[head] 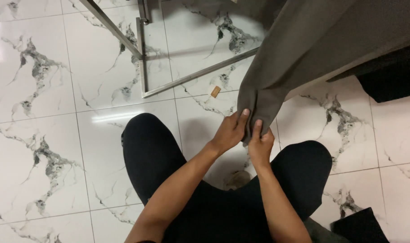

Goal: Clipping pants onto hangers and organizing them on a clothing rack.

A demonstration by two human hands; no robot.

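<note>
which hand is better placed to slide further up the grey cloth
Probably the left hand: its thumb already lies higher on the grey cloth, while the right hand pinches the bottom edge and can hold it steady.

Bare forearms, no sleeves in view — black trousers [151, 153] on both legs.

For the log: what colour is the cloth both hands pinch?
Plain grey-brown cloth, no pattern; left hand and right hand grip its lower end. Head view.

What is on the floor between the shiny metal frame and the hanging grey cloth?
In the head view, a small tan rectangular tag lies on the white marbled tile floor between the silver metal frame and the grey-brown hanging fabric; otherwise bare.
</note>
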